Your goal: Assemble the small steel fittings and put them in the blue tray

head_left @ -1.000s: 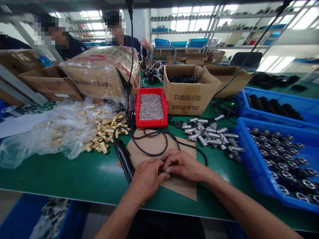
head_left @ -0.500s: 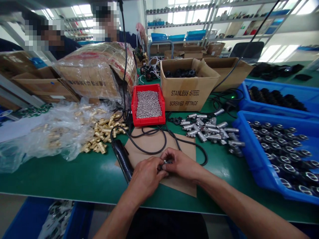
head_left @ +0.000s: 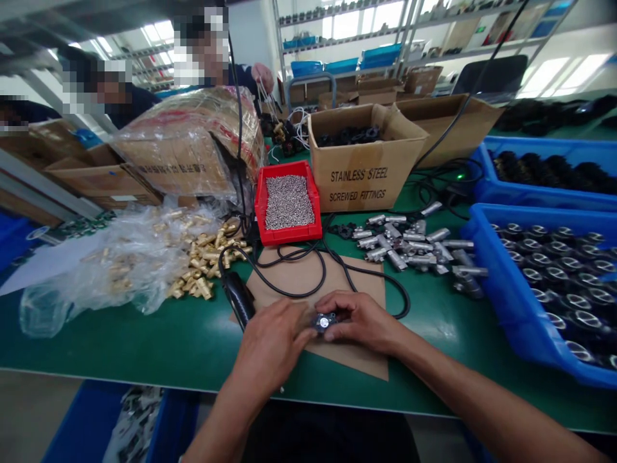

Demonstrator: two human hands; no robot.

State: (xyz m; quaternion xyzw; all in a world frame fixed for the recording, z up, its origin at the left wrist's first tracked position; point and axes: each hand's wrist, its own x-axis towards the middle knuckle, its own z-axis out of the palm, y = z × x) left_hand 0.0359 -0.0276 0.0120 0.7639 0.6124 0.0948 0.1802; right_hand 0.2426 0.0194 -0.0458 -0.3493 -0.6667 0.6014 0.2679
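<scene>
Since 0.5 s ago: L hand [head_left: 272, 335] shifts slightly L, its fingers flatter now; the small dark part [head_left: 324, 322] btwn the hands shows more, bright round metal face up. A co-worker's hand [head_left: 263, 76] at the back, w/ white cords, is lower than before.

R hand [head_left: 359, 319]: narrow grip, thumb + fingers closed on the part's R side. L hand: fingertips + thumb at the part's L edge, blurred; can't tell if they pinch it or only touch. Part sits btwn the fingertips, over the brown cardboard sheet [head_left: 369, 359]; can't tell if it also rests on it.

Sheet lies flat on the green bench [head_left: 183, 347]. Black cylinder [head_left: 238, 299] just beyond L hand, tilted, near end hidden behind that hand. Black cable [head_left: 295, 295] loops over the sheet, btwn the hands & the red bin [head_left: 292, 236]. Bin is full of tiny silvery bits [head_left: 289, 202].

R of bin, touching or nearly so: open cardboard box [head_left: 359, 186], marked "STAINLESS STEEL SCREWED FITTINGS", dark pcs inside. In front of it, to the R, a loose pile of silver fittings [head_left: 414, 246]. Far R: blue tray [head_left: 511, 308] w/ rows of black pcs [head_left: 576, 299], round metal faces up. L side: brass fittings [head_left: 200, 260] spilling from clear plastic [head_left: 139, 302], well apart from both hands.
</scene>
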